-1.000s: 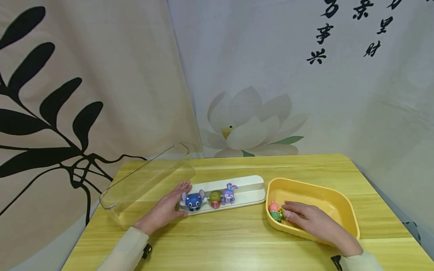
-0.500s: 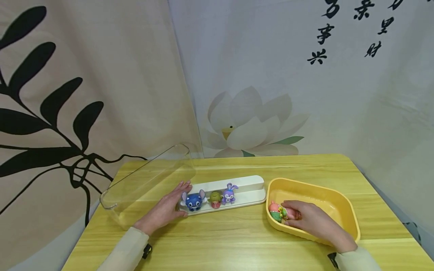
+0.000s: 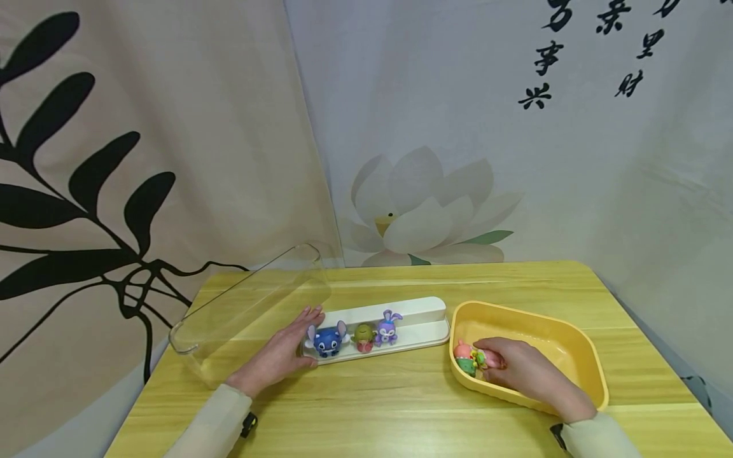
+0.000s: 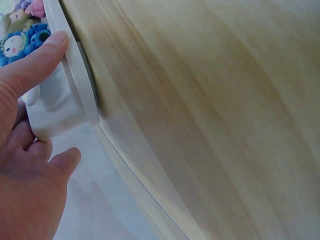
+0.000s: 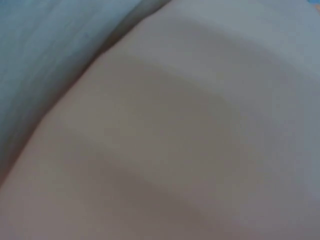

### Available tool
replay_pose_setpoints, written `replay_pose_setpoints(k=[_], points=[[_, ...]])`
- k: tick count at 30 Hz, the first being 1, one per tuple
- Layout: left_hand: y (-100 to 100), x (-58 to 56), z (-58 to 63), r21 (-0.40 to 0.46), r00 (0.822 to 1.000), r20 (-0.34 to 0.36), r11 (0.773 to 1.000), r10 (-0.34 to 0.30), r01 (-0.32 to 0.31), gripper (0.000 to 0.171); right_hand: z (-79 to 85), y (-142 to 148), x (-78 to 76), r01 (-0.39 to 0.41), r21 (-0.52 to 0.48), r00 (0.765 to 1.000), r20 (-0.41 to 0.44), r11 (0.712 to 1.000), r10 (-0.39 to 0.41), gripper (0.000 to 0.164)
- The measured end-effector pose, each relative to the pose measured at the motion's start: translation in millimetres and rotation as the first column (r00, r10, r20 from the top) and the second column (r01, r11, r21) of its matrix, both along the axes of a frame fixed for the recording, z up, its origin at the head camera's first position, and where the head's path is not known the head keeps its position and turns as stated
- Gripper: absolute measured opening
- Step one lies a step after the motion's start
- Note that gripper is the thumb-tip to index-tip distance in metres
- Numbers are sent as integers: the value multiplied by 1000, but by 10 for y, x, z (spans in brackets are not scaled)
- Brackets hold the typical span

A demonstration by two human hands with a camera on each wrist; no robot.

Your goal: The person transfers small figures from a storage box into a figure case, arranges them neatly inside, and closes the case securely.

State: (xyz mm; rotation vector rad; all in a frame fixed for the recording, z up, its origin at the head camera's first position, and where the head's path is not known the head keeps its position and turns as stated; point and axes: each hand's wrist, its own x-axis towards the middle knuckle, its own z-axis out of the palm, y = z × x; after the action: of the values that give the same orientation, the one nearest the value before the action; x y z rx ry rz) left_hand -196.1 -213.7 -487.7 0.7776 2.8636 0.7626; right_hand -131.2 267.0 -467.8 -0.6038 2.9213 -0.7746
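1. Pinching a small pink figurine (image 3: 494,360), our right hand (image 3: 529,376) sat, fingers curled, in the oblong yellow plastic tray (image 3: 564,340).
2. Our left hand (image 3: 280,350) gripped one end of the long white plastic stand (image 3: 424,332).

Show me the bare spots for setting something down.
Free: table in front of the white stand, between left hand and yellow tray; the stand right of the purple rabbit. Crowded: stand's left end; tray's left end, by the right hand.
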Motion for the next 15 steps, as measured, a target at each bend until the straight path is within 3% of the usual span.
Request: replay_pose_setpoints(k=[6,15], points=[[-3,4,-9,-5,1000,-6,1000,1,-1,95,-10,-2,-8,30,18,1000,-10,999,-30,34],[-3,-4,-14,0,1000,-1,1000,-3,3,96,-12,18,30,130,-26,984,-121,991,-132,27]])
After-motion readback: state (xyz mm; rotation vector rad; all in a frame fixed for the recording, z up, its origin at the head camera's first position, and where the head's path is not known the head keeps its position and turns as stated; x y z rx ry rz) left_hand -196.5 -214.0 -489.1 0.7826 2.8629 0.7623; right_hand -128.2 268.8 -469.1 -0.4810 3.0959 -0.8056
